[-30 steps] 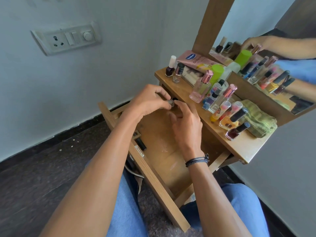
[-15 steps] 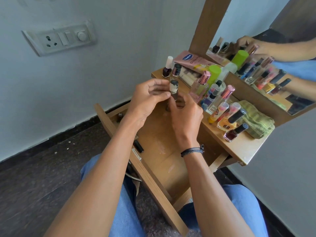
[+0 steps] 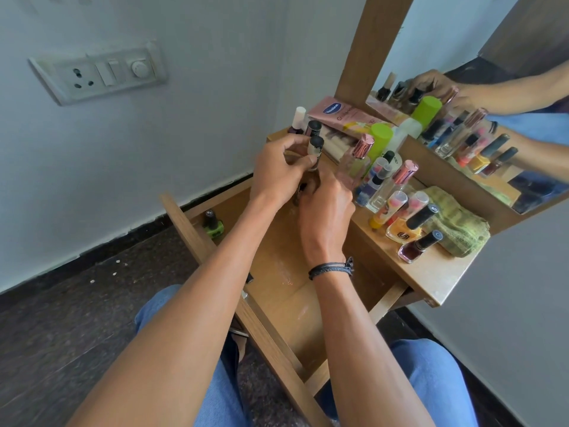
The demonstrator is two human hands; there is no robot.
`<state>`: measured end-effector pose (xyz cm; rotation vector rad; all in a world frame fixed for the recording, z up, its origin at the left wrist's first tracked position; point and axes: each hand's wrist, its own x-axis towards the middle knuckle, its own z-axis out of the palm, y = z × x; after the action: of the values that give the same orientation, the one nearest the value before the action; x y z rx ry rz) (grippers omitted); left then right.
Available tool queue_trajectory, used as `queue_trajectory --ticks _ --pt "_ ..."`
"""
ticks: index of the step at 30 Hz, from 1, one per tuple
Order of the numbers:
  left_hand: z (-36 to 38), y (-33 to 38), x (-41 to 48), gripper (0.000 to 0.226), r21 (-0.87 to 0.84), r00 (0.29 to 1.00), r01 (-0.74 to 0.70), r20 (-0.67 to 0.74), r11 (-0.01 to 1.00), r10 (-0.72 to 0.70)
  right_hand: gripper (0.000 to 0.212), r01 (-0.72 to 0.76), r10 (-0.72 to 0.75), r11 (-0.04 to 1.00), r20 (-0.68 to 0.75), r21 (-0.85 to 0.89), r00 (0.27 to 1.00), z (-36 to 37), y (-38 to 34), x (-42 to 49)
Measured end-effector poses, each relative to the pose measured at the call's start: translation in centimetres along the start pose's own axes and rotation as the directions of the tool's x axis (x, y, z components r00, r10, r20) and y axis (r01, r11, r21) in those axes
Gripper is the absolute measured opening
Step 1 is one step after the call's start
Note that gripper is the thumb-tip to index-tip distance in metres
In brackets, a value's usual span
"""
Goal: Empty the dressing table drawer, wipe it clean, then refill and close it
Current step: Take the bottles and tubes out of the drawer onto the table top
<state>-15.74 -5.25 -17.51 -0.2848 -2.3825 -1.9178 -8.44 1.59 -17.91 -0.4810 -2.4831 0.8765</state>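
Observation:
The wooden drawer (image 3: 286, 272) is pulled out over my lap, its floor mostly bare. A green nail polish bottle (image 3: 212, 225) stands in its far left corner. My left hand (image 3: 281, 172) pinches a small black-capped bottle (image 3: 315, 147) upright at the left end of the dressing table top (image 3: 431, 272). Just below it, my right hand (image 3: 326, 211) curls its fingers around a small dark item (image 3: 303, 188) that is mostly hidden. A folded green cloth (image 3: 455, 223) lies on the table top at the right.
Several bottles crowd the table top: a rose-capped perfume (image 3: 354, 161), a green-capped bottle (image 3: 380, 138), a yellow polish (image 3: 405, 231), a dark red polish (image 3: 417, 248), a pink tube (image 3: 341, 114). A mirror (image 3: 492, 72) stands behind. A switchboard (image 3: 98, 73) is on the wall.
Both hands rose from the back of the drawer to the table top's left end, bringing the black-capped bottle up. The green polish in the drawer corner came into view.

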Motion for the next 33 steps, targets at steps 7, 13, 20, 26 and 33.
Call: queue_trajectory --ticks 7,13,20,26,33 --pt "1.5 -0.8 0.2 0.024 0.136 0.995 -0.071 -0.061 0.988 0.08 0.052 -0.025 0.025 1.0 0.028 -0.006 0.999 -0.5 0.7 -1.2" --pt "1.9 -0.9 0.1 0.019 0.153 0.994 -0.073 -0.075 0.986 0.085 0.051 -0.01 0.01 1.0 0.038 -0.012 0.999 -0.7 1.3 -1.0" --pt "1.9 -1.1 -0.1 0.021 0.155 0.995 -0.068 -0.066 0.986 0.079 0.051 0.019 -0.019 1.0 0.004 0.019 1.0 -0.4 1.9 -1.0" --pt "1.9 -1.0 -0.2 0.024 0.201 0.992 -0.117 -0.02 0.973 0.123 0.052 0.054 -0.053 0.998 -0.007 0.016 0.999 -0.2 2.3 -0.9" --pt "1.8 -1.2 -0.1 0.028 0.253 0.986 -0.161 0.006 0.954 0.165 0.05 0.09 -0.088 0.995 -0.048 0.046 0.995 -0.2 2.5 -1.2"
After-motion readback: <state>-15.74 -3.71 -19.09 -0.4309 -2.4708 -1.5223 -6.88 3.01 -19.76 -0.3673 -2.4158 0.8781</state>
